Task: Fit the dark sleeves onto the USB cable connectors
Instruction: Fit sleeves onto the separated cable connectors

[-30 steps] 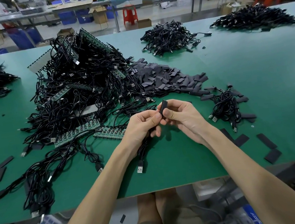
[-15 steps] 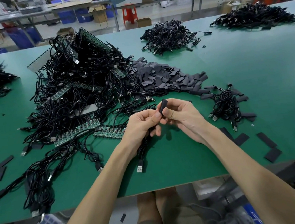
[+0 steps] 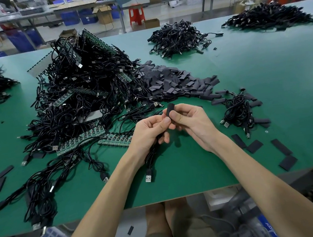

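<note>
Both hands meet above the green table near its front edge. My left hand grips a coiled black USB cable; one silver USB plug of it hangs below my wrist. My right hand pinches a dark sleeve that stands upright between thumb and fingers, touching my left thumb tip. The cable end inside the sleeve is hidden. A heap of loose dark sleeves lies just beyond my hands.
A big tangle of black cables and green circuit strips fills the left. A small bundle of cables lies right of my hands, with flat sleeves nearby. More cable piles sit at the far side.
</note>
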